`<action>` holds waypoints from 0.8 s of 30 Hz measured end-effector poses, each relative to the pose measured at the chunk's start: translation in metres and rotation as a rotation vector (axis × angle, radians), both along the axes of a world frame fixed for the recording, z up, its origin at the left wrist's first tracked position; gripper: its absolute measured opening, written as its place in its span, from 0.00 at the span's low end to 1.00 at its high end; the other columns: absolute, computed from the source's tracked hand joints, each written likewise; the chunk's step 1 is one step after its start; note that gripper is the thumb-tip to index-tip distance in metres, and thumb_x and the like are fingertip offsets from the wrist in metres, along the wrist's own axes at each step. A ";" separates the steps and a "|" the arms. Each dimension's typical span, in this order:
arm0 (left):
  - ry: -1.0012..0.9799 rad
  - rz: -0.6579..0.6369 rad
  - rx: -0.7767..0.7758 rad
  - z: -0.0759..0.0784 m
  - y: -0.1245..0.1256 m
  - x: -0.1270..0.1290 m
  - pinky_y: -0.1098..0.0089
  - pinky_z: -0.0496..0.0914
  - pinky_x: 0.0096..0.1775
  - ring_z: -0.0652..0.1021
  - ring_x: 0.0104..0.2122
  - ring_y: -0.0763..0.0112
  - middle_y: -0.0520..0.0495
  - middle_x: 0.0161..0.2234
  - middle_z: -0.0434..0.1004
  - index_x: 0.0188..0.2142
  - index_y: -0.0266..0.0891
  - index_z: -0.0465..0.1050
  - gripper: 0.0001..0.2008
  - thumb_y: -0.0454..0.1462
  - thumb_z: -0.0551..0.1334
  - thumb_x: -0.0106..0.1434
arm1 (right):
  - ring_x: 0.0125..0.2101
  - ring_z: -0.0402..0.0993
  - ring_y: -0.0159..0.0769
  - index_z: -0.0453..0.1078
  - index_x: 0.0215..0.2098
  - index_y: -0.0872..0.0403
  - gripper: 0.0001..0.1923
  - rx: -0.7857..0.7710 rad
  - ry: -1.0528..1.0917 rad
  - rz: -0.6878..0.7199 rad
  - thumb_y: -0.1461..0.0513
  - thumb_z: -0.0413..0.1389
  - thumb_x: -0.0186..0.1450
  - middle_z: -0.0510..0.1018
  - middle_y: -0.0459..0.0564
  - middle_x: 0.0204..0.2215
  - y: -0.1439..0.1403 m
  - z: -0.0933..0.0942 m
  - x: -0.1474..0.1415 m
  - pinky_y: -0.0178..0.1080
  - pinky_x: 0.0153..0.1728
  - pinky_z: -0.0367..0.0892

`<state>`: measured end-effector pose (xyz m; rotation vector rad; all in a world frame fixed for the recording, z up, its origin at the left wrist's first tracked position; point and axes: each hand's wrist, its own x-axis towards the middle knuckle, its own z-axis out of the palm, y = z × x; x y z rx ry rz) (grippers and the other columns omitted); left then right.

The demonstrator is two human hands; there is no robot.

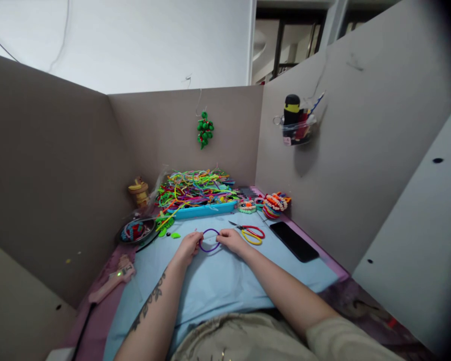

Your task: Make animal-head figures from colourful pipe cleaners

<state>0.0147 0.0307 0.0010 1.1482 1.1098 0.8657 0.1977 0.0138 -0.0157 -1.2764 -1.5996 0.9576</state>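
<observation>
At the far left of the counter (195, 291) your pink glue gun (113, 282) lies on the purple edge, and behind it sits a dark bowl (136, 231) of coloured bits beside a small wooden figure (139, 191). Your left hand (190, 248) is closed on the left end of a purple pipe-cleaner loop (209, 239), which rests on the light-blue cloth at mid-counter. Your right hand (231, 239) pinches the loop's right end, so both hands are together on it. Behind them a blue tray (203, 210) carries a tangle of bright pipe cleaners (191, 188). Just right of your right hand lie scissors (250, 233) with red and yellow handles, then a black phone (293, 241) near the right wall.
</observation>
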 end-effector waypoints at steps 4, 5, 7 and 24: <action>0.007 -0.001 -0.001 0.002 0.000 0.000 0.77 0.42 0.16 0.55 0.14 0.83 0.58 0.15 0.54 0.22 0.37 0.63 0.15 0.46 0.61 0.47 | 0.18 0.55 0.26 0.67 0.20 0.56 0.11 -0.023 0.051 0.005 0.57 0.53 0.55 0.61 0.40 0.14 0.000 0.000 0.000 0.30 0.20 0.51; 0.000 -0.003 0.004 0.002 0.000 0.000 0.77 0.42 0.16 0.56 0.14 0.83 0.58 0.16 0.56 0.23 0.37 0.64 0.15 0.47 0.61 0.47 | 0.18 0.56 0.26 0.68 0.23 0.57 0.12 -0.035 0.082 0.000 0.56 0.52 0.56 0.62 0.40 0.14 0.001 -0.001 0.001 0.30 0.20 0.51; -0.008 -0.007 0.017 0.001 0.000 -0.001 0.77 0.44 0.16 0.57 0.15 0.82 0.56 0.17 0.59 0.25 0.36 0.66 0.15 0.47 0.61 0.47 | 0.17 0.56 0.26 0.70 0.28 0.57 0.15 -0.071 0.157 -0.018 0.54 0.49 0.58 0.63 0.41 0.15 0.003 -0.003 0.001 0.30 0.19 0.52; 0.090 0.029 0.136 -0.007 0.004 0.000 0.76 0.45 0.17 0.58 0.14 0.83 0.53 0.20 0.67 0.30 0.34 0.71 0.19 0.49 0.63 0.46 | 0.14 0.56 0.25 0.67 0.27 0.57 0.19 -0.126 0.264 -0.060 0.49 0.47 0.58 0.64 0.41 0.15 0.002 0.002 0.001 0.30 0.16 0.51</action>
